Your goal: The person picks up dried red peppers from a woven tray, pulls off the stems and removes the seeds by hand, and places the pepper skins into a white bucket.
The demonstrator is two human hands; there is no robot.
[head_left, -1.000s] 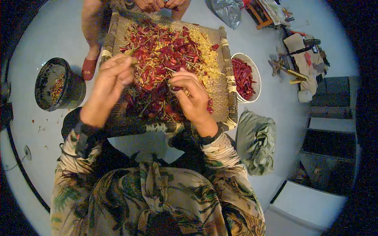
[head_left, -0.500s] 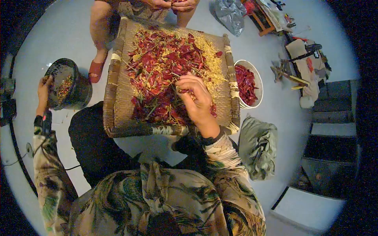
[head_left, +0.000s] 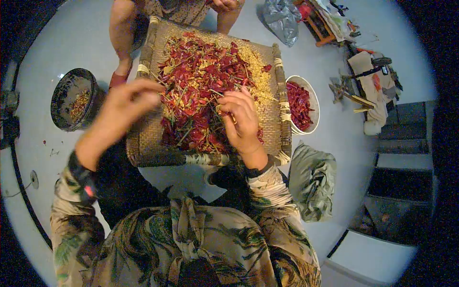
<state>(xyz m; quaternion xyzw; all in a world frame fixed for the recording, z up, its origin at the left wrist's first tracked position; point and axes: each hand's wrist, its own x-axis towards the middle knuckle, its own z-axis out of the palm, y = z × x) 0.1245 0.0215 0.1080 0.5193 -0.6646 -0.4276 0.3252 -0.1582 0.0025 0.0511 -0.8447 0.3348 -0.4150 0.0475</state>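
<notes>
A square woven basket tray (head_left: 143,138) with a thick rim holds a heap of dried red chili peppers (head_left: 191,91), mixed with stems and loose yellow seeds (head_left: 260,76). My left hand (head_left: 125,111), smeared by motion, is over the tray's left rim; its thumb and fingers look apart and I see nothing between them. Over the right part of the heap, my right hand (head_left: 243,122) has curled fingers. Whatever small thing lies in them is hidden, though stems and chili bits show beside the fingertips.
A dark bucket (head_left: 60,103) with stems and scraps inside stands left of the tray. On the right are a white bucket (head_left: 313,100) of red chilies and a grey-green bag (head_left: 313,182). Across sits another person (head_left: 123,33). A plastic bag (head_left: 282,21) lies at the back.
My left hand has left the dark bucket's rim and come right to the tray. My right hand stays nearly in place. One of the other person's hands has moved out of sight.
</notes>
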